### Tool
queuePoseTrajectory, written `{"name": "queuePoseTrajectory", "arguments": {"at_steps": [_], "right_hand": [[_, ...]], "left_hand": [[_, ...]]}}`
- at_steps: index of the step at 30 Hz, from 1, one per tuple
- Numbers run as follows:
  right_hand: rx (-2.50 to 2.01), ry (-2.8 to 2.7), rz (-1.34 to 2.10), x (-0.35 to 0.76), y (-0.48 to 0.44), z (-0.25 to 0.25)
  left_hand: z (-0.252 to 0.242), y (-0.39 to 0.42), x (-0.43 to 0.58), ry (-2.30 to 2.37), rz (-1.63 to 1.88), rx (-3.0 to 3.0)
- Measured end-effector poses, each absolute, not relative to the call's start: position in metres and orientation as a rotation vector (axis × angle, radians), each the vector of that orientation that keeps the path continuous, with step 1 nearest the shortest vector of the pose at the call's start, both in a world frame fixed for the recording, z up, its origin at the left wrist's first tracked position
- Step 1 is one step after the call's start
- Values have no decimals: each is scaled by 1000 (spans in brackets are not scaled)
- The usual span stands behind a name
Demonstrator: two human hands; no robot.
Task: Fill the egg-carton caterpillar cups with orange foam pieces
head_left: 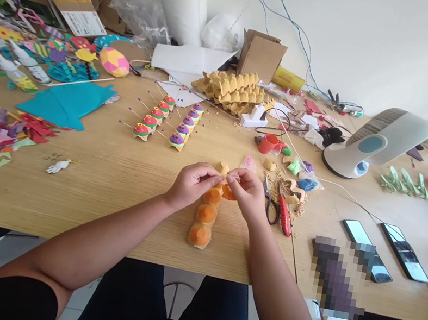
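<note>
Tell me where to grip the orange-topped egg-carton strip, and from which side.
Probably best to pinch the strip by the cardboard rim at its near end, coming from the person's side: it is narrow, and the left hand and right hand are over its far part.

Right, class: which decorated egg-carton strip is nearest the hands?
The orange-topped strip, by the left hand and right hand; the red-and-green strip and purple-topped strip stand farther away.

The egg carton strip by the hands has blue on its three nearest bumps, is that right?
Not blue: the head view shows orange on the three nearest bumps of the egg carton strip by the left hand and right hand.
</note>
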State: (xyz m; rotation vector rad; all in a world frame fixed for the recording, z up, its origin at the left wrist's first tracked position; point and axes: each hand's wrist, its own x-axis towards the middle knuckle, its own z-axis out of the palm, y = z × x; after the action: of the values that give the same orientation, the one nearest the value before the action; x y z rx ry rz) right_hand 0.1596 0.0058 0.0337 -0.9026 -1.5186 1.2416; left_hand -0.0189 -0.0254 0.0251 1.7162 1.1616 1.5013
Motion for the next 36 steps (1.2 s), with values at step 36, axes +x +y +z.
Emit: {"name": "queuePoseTrajectory", "arguments": {"at_steps": [36], "right_hand": [[-846,-1568,1054,154,4,26]], "left_hand": [[19,-21,-23,1171,1503,1675]]}}
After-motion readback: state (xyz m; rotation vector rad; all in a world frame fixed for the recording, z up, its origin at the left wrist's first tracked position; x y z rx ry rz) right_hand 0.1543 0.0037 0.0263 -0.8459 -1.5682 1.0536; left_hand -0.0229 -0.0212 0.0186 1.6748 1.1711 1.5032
